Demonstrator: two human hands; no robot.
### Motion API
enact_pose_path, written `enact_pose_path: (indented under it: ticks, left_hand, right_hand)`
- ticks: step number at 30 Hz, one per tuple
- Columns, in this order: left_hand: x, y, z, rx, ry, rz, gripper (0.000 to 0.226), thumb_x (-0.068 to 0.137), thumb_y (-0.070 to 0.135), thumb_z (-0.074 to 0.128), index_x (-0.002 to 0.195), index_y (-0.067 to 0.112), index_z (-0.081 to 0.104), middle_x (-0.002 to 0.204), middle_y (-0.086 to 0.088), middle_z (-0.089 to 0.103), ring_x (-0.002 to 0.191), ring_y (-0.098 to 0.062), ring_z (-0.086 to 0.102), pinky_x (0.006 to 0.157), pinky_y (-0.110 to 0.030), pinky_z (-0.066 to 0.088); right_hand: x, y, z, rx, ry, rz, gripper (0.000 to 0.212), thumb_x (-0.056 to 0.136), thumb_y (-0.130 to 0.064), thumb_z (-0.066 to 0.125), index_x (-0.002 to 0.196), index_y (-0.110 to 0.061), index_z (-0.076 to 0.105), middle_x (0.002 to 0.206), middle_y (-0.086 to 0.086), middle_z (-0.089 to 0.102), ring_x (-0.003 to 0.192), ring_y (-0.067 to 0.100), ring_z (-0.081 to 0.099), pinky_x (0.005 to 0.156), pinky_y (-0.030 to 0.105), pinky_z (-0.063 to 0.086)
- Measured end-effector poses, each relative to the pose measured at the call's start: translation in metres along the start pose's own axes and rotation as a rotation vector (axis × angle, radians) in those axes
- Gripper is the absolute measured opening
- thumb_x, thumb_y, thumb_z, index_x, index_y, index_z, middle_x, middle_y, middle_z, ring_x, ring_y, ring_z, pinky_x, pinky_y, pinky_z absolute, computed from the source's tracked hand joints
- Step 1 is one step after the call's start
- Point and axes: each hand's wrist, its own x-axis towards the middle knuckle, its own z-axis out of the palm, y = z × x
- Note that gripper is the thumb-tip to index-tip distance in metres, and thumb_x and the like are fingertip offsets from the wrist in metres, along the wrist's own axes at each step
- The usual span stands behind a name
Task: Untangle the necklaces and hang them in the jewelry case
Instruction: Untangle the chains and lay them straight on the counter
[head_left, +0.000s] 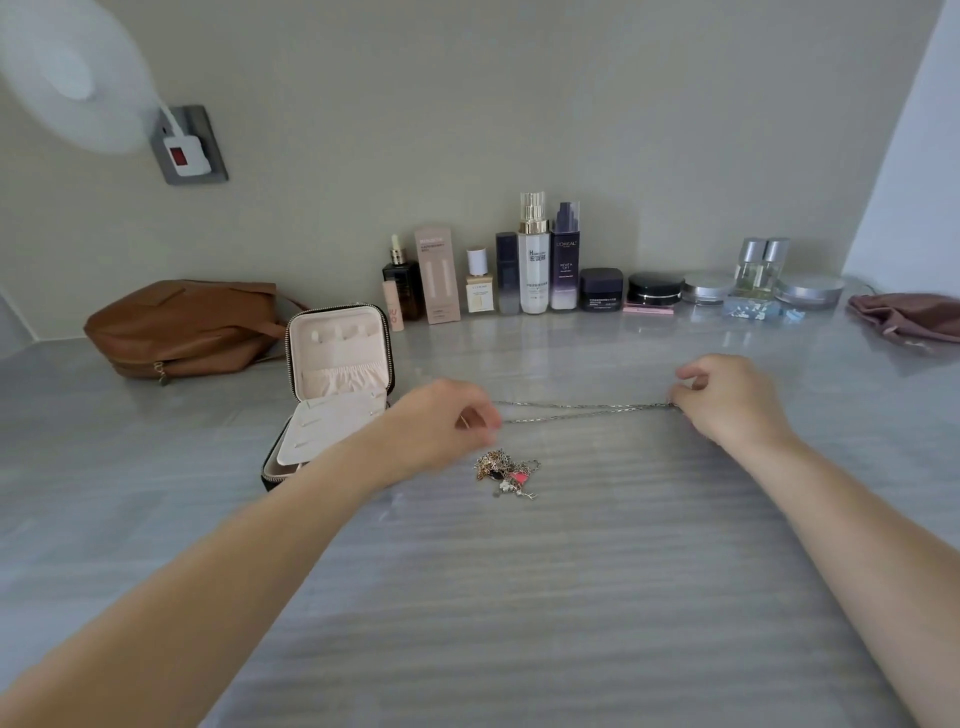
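Necklace chain (587, 409) is stretched between left hand (441, 418) and right hand (730, 402); each pinches one end. Tangled necklaces (506, 472) lie just on the near side of the left fingers (480, 422).

The left grip (441, 415) and right grip (727, 400) are bare, with bare wrists just behind them. The left forearm (234, 561) and right forearm (857, 545) are bare too, along their whole visible length. The left grip's fingertips (491, 422) are blurred; nails on either grip are too small to judge.
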Motion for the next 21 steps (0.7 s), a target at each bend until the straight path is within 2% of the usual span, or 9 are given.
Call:
enact_pose_path:
  ticks: [3,5,6,8,11,15,19,21]
  left_hand:
    - [-0.011,0.001,0.007,-0.174,-0.138,-0.019,0.019,0.080,0.022,0.067,0.098,0.027,0.065,0.087,0.014,0.060,0.078,-0.003,0.057,0.074,-0.011,0.044]
    - [-0.013,-0.002,0.014,-0.158,-0.073,-0.025,0.020,0.081,0.021,0.067,0.101,0.024,0.067,0.088,0.012,0.060,0.078,-0.003,0.057,0.075,-0.011,0.044]
    - [-0.013,-0.003,0.017,-0.143,-0.028,-0.020,0.019,0.081,0.021,0.066,0.100,0.023,0.068,0.087,0.011,0.060,0.076,-0.002,0.056,0.071,-0.007,0.042]
    - [-0.014,-0.005,0.022,-0.133,0.036,0.001,0.014,0.082,0.020,0.065,0.095,0.021,0.069,0.088,0.008,0.062,0.076,-0.005,0.056,0.068,-0.007,0.041]
    - [-0.015,-0.007,0.027,-0.154,0.096,0.020,0.011,0.084,0.019,0.061,0.092,0.020,0.069,0.089,0.005,0.065,0.081,-0.011,0.058,0.071,-0.016,0.043]
    - [-0.018,-0.011,0.027,-0.167,0.128,0.010,0.014,0.086,0.017,0.056,0.094,0.020,0.068,0.090,0.005,0.067,0.084,-0.011,0.060,0.075,-0.019,0.045]
    - [-0.023,-0.013,0.023,-0.109,0.158,-0.025,0.017,0.087,0.017,0.054,0.097,0.021,0.068,0.089,0.006,0.064,0.076,-0.007,0.053,0.069,-0.014,0.038]
    - [-0.026,-0.012,0.023,-0.029,0.168,-0.015,0.024,0.087,0.013,0.051,0.105,0.020,0.065,0.103,0.002,0.064,0.084,-0.010,0.054,0.072,-0.012,0.035]
  right_hand:
    - [-0.016,-0.023,0.000,0.010,-0.060,-0.178,0.014,0.082,-0.014,0.063,0.092,-0.008,0.071,0.093,0.009,0.070,0.081,0.019,0.059,0.068,0.018,0.041]
    - [-0.032,-0.040,0.002,0.005,-0.171,-0.307,0.011,0.081,-0.018,0.065,0.084,-0.011,0.073,0.082,0.001,0.068,0.070,0.010,0.054,0.056,0.003,0.034]
    - [-0.042,-0.047,0.005,0.000,-0.238,-0.370,0.010,0.080,-0.021,0.067,0.082,-0.013,0.073,0.078,-0.003,0.066,0.066,0.006,0.053,0.056,0.003,0.034]
    - [-0.061,-0.059,0.009,-0.004,-0.371,-0.495,0.006,0.078,-0.025,0.069,0.080,-0.020,0.072,0.073,-0.013,0.059,0.061,0.000,0.051,0.058,0.004,0.035]
    - [-0.078,-0.069,0.017,-0.014,-0.502,-0.617,0.006,0.080,-0.026,0.067,0.083,-0.027,0.072,0.077,-0.014,0.052,0.063,-0.005,0.051,0.061,0.009,0.035]
    - [-0.083,-0.072,0.030,-0.123,-0.517,-0.677,0.015,0.085,-0.027,0.060,0.096,-0.030,0.070,0.089,-0.011,0.051,0.063,-0.005,0.043,0.071,0.028,0.043]
    - [-0.081,-0.071,0.031,-0.174,-0.524,-0.660,0.018,0.086,-0.026,0.059,0.102,-0.027,0.068,0.093,-0.010,0.050,0.066,-0.002,0.042,0.076,0.033,0.045]
    - [-0.079,-0.069,0.030,-0.182,-0.526,-0.652,0.016,0.086,-0.027,0.060,0.100,-0.026,0.068,0.090,-0.011,0.049,0.065,-0.003,0.043,0.075,0.030,0.043]
